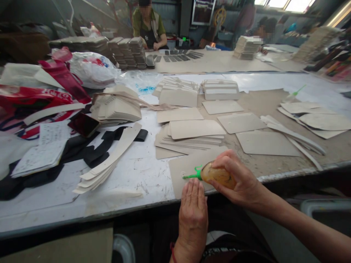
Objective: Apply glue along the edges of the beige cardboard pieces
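My right hand (pixel 233 179) is wrapped round a glue bottle (pixel 218 176) with an amber body and a green nozzle. The bottle is tilted, and its tip points left, right over a beige cardboard panel (pixel 177 170) at the table's front edge. A small wet-looking mark shows by the nozzle tip. My left hand (pixel 192 208) lies flat on the near edge of that panel, fingers stretched out side by side. Just behind it sits a fanned pile of similar panels (pixel 196 129).
Pale curved strips (pixel 109 160), black straps (pixel 95 153), a phone (pixel 83 124) and a notebook (pixel 41 149) lie to the left. More panels (pixel 241 123) and strips (pixel 296 138) spread rightward. Across the table a person (pixel 149 27) works beside stacked pieces (pixel 128 51).
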### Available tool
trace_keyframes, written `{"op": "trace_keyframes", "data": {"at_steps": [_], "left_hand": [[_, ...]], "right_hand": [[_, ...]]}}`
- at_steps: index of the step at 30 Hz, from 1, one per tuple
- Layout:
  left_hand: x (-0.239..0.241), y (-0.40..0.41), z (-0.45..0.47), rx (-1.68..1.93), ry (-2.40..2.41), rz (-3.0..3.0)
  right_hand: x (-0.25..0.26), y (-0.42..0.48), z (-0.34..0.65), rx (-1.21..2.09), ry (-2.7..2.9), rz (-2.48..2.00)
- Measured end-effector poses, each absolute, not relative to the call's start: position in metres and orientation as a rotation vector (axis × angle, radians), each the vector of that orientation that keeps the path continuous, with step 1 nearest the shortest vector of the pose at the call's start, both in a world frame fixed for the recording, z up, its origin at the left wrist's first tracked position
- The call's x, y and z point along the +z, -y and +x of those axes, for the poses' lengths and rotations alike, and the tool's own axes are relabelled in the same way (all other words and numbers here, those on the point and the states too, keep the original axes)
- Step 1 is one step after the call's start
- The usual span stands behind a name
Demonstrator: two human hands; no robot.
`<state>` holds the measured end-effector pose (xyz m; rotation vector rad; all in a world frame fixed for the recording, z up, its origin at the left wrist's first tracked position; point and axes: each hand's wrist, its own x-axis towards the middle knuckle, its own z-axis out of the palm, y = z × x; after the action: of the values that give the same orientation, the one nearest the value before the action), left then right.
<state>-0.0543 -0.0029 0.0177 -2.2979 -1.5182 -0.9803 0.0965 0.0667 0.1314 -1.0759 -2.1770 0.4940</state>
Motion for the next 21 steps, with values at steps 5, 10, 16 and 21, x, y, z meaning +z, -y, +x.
{"op": "trace_keyframes", "data": {"at_steps": [5, 10, 16, 21], "left_hand": [[0.017, 0.003, -0.055, -0.969, 1.525, -2.314], [0.015, 0.003, -0.054, -0.979, 1.522, -2.289], [0.016, 0.001, -0.057, -0.985, 1.479, -2.271], [0.013, 0.007, -0.085, -0.936, 1.359, -2.323]], "right_hand": [[0.137, -0.066, 0.1, 0.389, 2.2, -1.105], [0.133, -0.066, 0.091, 0.315, 2.208, -1.089], [0.133, -0.061, 0.09, 0.631, 1.884, -1.181], [0.144, -0.055, 0.137, 0.775, 1.53, -1.55]]}}
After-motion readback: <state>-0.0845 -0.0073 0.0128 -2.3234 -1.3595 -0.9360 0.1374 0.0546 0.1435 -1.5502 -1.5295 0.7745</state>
